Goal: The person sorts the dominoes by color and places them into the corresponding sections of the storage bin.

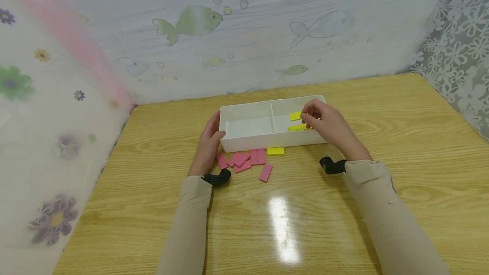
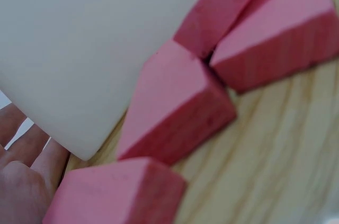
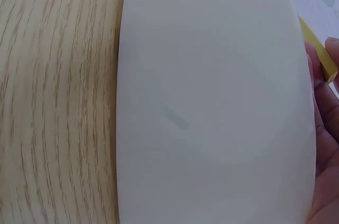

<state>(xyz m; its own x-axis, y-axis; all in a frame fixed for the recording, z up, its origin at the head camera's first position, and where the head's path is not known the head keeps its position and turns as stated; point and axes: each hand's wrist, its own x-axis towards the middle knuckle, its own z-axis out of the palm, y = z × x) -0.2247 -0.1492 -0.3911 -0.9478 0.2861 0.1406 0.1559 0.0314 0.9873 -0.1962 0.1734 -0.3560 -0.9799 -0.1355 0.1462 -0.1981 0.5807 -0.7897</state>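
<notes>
Hands work at a white two-compartment tray [image 1: 244, 143] in the middle of the wooden table [image 1: 401, 139]. L hand [image 1: 208, 145] rests against the tray's left end w/ fingers straight, nothing held; left wrist view shows those fingers [image 2: 26, 155] beside the tray's white wall, pink blocks right next to it. R hand [image 1: 326, 124] is over the right compartment, fingers curled, pinching a yellow block [image 1: 295, 116] by its end; right wrist view shows a yellow edge at the fingertips behind the tray wall. Second yellow block [image 1: 297, 127] lies in the same compartment, just under the hand. Left compartment holds no blocks. Third yellow block [image 1: 275, 151] lies on the table, touching the tray's front wall. Pink blocks [image 1: 244, 160] lie in a loose heap in front of the tray, near the L hand, some overlapping; one pink block [image 1: 265, 172] sits a bit apart, closer to the person. Black wrist mounts [image 1: 217, 178] show on both beige sleeves.
</notes>
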